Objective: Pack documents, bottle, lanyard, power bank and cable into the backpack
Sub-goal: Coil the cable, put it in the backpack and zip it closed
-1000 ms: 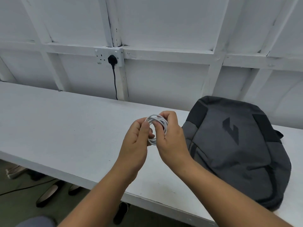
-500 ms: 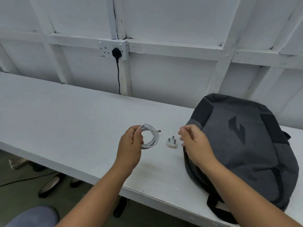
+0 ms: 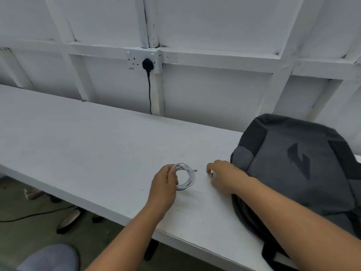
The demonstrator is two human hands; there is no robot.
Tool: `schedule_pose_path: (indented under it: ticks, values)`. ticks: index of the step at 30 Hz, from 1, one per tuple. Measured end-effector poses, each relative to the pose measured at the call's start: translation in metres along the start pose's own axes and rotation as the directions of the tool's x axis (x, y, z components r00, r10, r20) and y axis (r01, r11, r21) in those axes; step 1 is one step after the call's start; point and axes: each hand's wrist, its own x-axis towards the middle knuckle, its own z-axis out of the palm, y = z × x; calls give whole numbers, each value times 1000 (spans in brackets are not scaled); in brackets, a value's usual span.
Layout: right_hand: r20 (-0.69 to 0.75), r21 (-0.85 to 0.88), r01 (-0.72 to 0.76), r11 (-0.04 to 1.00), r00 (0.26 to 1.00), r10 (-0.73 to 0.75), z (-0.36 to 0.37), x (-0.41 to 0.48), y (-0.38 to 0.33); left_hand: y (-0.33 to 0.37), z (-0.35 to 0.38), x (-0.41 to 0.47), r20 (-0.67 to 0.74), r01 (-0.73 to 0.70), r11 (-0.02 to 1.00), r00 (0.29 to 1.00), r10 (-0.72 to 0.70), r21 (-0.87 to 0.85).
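A coiled white cable is held in my left hand just above the white table; its metal plug tip pokes out to the right. My right hand rests on the table beside the cable, fingers curled over a white plug adapter, of which only a small edge shows. The dark grey backpack lies flat at the right, touching my right wrist. I see no documents, bottle, lanyard or power bank.
A wall socket with a black plug and cord sits on the white wall behind the table. Shoes and a black cord lie on the floor under the table's front edge. My knee shows at bottom left.
Both hands held the coil together; then my right hand let go, moved right and came down over the white plug adapter on the table. My left hand kept the coil and lowered it.
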Motion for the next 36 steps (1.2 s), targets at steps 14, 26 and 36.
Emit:
schedule_pose_path:
  ticks: [14,26,36]
  values:
    - [-568,773,480,415,815,116,-12,-73,-53,14,12,-6,53,19,999,998,-17,-33]
    - [-630,635,509,581,776,8,30,-77,-50,22,18,-20,220,226,937,961,-169,-268]
    - [-691,614,549,567,721,50,30,-85,-54,25,26,-36,198,163,897,976,-87,-411]
